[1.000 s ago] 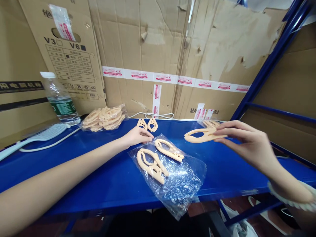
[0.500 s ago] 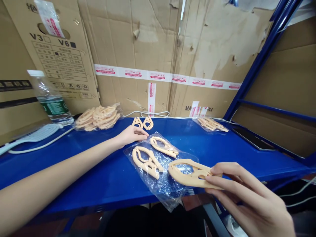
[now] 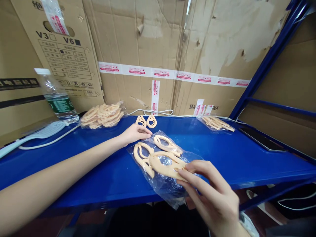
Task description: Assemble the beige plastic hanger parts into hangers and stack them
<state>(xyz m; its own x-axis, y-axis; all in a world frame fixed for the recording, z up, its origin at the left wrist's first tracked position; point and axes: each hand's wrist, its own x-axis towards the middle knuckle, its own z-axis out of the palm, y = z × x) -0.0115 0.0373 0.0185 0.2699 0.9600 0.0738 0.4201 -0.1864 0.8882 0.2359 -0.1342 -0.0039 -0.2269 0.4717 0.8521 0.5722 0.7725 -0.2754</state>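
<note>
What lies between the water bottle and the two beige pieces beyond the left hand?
A bagged pile of beige pieces and some white cable, in the head view.

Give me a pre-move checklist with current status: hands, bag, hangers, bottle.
1. Right hand grips held hanger: ok, fingers pinch one end.
2. Left hand holds bag: cannot tell, fingertips at its far corner.
3. Bag fully on table: not ok, near end hangs past the front edge.
4. Left hanger and far hanger inside bag: cannot tell through clear film.
5. Held hanger clear of left hanger: cannot tell, they overlap in view.
6. Bottle clear of hands: ok, capped and standing back left.
</note>
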